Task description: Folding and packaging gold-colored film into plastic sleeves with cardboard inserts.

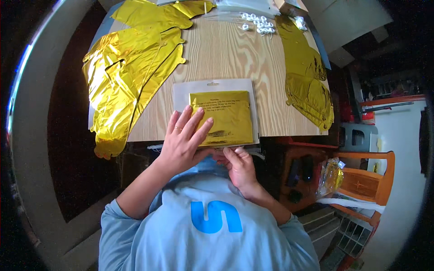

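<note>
A flat hang-hole package [182, 92] lies at the table's near edge, with a folded gold foil balloon [230, 119] inside it. My left hand [181, 147] rests flat on the package's lower left part, fingers stretched and apart, a ring on one finger. At the package's bottom edge, my right hand [242, 169] has its thumb and fingers pinched together on the edge of the package. Its fingertips are partly hidden below that edge.
Flat gold foil balloons [122, 77] are piled at the left, and more gold balloons [309, 90] lie along the right side. Several small white ribbon rolls [260, 22] sit at the far side, near clear plastic bags [246, 5] and a cardboard box [291, 6]. A wooden chair [364, 180] stands to the right.
</note>
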`<control>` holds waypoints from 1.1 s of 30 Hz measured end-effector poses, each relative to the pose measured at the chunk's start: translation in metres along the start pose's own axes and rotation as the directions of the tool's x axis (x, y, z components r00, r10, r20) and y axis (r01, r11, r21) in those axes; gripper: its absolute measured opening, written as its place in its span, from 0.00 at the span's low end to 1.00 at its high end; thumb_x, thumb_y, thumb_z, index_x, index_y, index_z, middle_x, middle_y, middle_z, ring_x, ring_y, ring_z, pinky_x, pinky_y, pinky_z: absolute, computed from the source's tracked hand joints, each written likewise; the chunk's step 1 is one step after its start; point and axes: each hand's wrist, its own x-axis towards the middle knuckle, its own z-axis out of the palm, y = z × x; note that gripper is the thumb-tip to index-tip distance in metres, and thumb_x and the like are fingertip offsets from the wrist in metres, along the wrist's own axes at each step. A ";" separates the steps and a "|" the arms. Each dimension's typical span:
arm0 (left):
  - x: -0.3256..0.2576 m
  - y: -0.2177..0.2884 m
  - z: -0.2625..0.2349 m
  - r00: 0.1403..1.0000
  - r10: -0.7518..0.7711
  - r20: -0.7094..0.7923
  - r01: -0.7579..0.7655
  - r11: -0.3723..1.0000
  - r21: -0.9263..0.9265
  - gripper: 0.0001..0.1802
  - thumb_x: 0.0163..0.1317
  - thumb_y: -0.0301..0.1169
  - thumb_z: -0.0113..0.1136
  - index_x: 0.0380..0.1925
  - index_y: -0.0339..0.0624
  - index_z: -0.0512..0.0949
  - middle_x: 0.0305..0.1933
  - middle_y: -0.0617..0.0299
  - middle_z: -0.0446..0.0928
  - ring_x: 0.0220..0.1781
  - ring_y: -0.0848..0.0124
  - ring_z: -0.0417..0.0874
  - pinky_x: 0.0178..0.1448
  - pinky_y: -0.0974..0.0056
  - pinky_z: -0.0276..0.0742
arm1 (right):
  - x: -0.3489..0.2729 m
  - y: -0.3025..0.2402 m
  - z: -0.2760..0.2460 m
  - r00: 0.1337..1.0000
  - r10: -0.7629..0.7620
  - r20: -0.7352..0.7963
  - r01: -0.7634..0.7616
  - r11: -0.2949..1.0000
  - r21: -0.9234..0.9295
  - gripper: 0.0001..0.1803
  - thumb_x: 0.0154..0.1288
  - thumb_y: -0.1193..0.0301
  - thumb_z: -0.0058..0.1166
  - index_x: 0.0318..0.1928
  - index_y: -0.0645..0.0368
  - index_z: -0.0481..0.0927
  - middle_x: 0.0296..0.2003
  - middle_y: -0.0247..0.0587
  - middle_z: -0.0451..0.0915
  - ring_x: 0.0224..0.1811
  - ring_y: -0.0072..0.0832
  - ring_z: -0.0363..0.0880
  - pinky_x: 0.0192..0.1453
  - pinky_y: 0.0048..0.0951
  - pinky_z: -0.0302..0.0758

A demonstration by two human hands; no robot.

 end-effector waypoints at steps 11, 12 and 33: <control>0.003 0.005 0.004 0.995 -0.046 -0.088 0.033 0.990 -0.137 0.48 0.54 0.46 0.73 0.72 0.42 0.64 0.75 0.45 0.64 0.77 0.44 0.62 0.77 0.42 0.59 | 0.000 0.012 -0.006 0.994 -0.079 -0.072 0.083 0.995 0.051 0.11 0.76 0.69 0.53 0.49 0.63 0.82 0.42 0.45 0.87 0.42 0.30 0.85 0.51 0.33 0.81; 0.004 0.003 0.003 0.994 -0.045 -0.097 0.031 0.990 -0.139 0.48 0.53 0.46 0.73 0.72 0.41 0.64 0.74 0.46 0.65 0.77 0.45 0.64 0.77 0.43 0.60 | 0.001 0.011 -0.005 0.995 -0.076 -0.071 0.079 0.996 0.043 0.11 0.76 0.69 0.53 0.48 0.63 0.82 0.42 0.45 0.87 0.41 0.30 0.85 0.50 0.33 0.81; 0.018 -0.003 -0.012 0.992 -0.101 -0.074 0.086 0.979 -0.186 0.51 0.47 0.39 0.78 0.72 0.42 0.65 0.72 0.45 0.66 0.75 0.44 0.65 0.76 0.42 0.61 | 0.006 -0.001 -0.015 0.988 -0.134 -0.078 0.130 0.990 -0.052 0.13 0.75 0.67 0.54 0.49 0.64 0.82 0.42 0.47 0.87 0.41 0.30 0.85 0.50 0.31 0.80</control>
